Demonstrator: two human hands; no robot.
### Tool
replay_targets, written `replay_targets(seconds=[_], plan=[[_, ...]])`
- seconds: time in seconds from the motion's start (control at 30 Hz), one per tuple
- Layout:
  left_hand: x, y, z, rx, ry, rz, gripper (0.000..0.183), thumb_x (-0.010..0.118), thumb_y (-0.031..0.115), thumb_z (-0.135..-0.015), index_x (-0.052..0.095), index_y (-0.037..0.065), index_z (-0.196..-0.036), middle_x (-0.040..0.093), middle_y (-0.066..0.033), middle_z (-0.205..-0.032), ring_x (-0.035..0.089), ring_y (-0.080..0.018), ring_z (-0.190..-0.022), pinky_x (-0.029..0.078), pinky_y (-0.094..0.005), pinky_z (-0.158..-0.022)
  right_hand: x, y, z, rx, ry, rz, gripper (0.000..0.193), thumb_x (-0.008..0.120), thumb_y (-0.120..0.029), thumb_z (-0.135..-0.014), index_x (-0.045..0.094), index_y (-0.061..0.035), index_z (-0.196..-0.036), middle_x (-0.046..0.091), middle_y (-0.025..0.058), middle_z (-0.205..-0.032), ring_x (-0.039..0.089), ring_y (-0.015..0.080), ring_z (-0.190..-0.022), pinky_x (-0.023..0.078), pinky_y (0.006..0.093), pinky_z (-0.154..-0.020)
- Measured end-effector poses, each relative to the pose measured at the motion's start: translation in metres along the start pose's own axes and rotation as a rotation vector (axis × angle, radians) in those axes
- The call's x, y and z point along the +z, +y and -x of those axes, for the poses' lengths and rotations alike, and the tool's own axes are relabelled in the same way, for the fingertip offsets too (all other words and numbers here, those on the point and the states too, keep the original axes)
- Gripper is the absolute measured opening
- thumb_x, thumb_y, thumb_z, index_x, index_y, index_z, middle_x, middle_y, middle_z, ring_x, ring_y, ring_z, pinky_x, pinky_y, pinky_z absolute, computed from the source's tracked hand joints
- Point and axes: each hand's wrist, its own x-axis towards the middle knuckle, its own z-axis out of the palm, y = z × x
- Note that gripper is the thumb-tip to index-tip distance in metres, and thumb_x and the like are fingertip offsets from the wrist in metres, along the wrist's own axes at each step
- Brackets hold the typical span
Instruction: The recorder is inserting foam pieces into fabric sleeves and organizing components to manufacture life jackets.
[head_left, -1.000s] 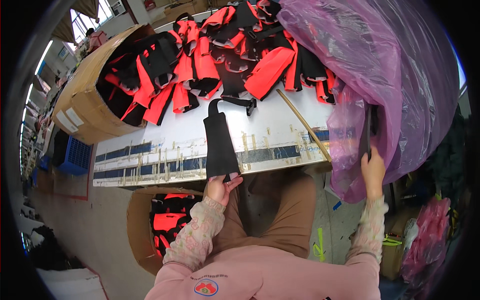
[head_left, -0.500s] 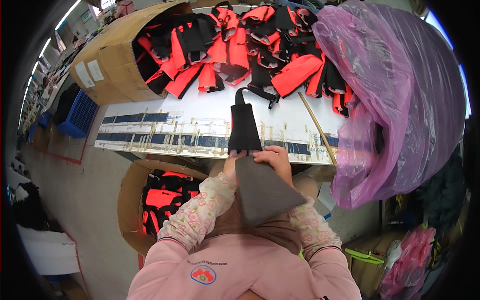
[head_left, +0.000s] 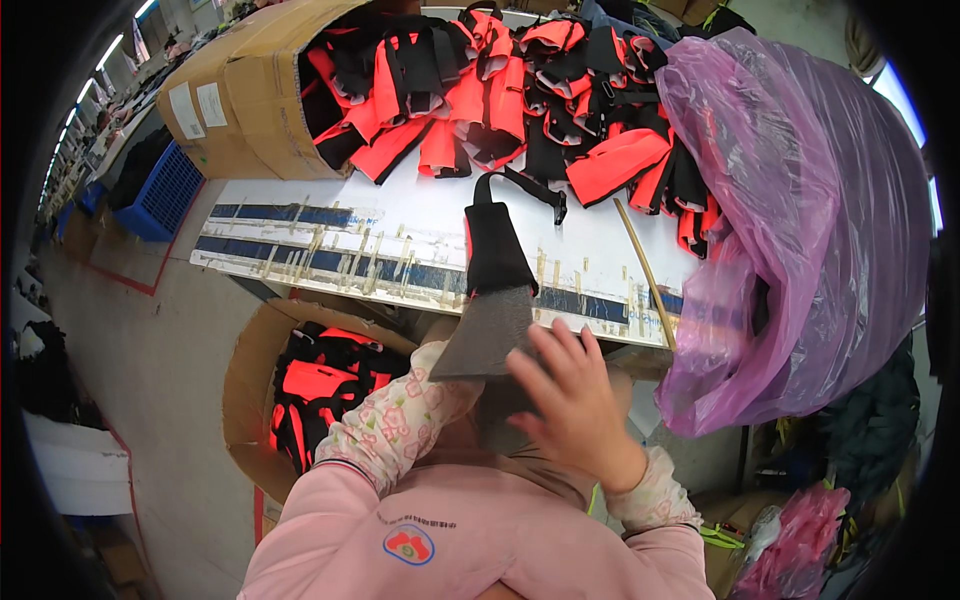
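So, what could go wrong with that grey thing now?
The grey panel might snag or crease at the mouth of the black sleeve, being only partly inside. It could perhaps slip, because the right hand is open. The wooden stick, with one end at the table's front edge, might get knocked off.

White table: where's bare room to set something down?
Left of the black sleeve, in front of the carton; a smaller patch between sleeve and wooden stick. The table is crowded at back with orange-and-black pieces, at right by the purple bag.
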Motion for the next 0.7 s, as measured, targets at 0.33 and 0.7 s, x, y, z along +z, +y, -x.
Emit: replay_targets(seconds=[0.33,0.7], plan=[[0.026,-0.002,-0.01,-0.009,-0.146,-0.066,0.034,0.044,0.029,-0.091,0.057,0.003,-0.109,0.061,-0.0124,-0.104,0.061,-0.023,-0.093,0.049,-0.0334,-0.083,0.045,0.025,-0.013,0.024,-0.001,0.314,0.037,0.052,-0.004,-0.072,0.053,0.0013,-0.109,0.056,0.0164,-0.104,0.055,0.029,-0.097,0.045,0.0352,-0.084],[0.028,-0.042,-0.002,0.091,0.58,-0.68,0.021,0.046,0.012,-0.09,0.054,0.007,-0.109,0.06,-0.0057,-0.096,0.06,-0.0136,-0.079,0.051,-0.0267,-0.064,0.12,0.106,-0.032,0.138,-0.105,0.198,0.011,0.056,-0.005,-0.067,0.057,-0.0013,-0.078,0.06,0.0165,-0.079,0.06,0.0312,-0.076,0.048,0.0389,-0.068]])
